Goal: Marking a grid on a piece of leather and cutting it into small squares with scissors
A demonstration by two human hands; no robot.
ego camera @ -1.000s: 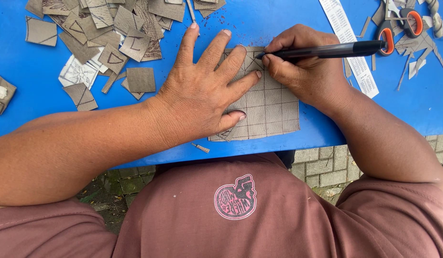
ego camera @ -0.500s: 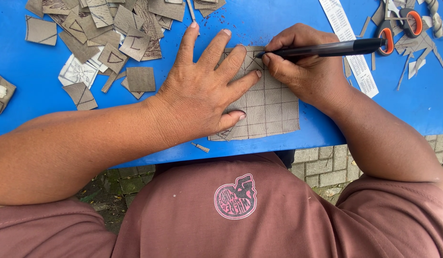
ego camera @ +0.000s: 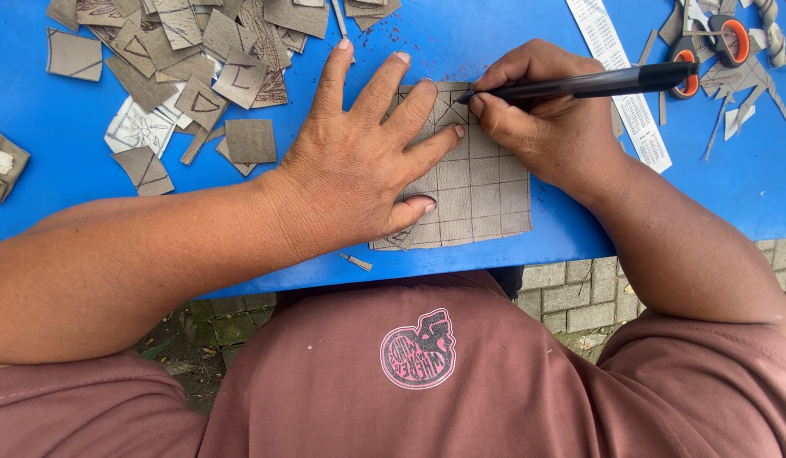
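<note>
Flat under the left hand [ego camera: 359, 170], a gridded grey-brown sheet [ego camera: 482, 191]; black pen [ego camera: 596, 83] in the right hand [ego camera: 545, 127].

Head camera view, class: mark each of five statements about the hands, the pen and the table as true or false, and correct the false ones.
1. The left hand lies flat, fingers spread, on the grey gridded sheet. True.
2. The right hand holds a pair of scissors. False: it holds a black pen, tip on the sheet near its top edge.
3. The table is red. False: it is blue.
4. A pile of cut grey squares lies on the table's far left part, beyond the left hand. True.
5. The orange-handled scissors lie under the left hand. False: they lie at the far right corner, untouched, apart from both hands.
</note>
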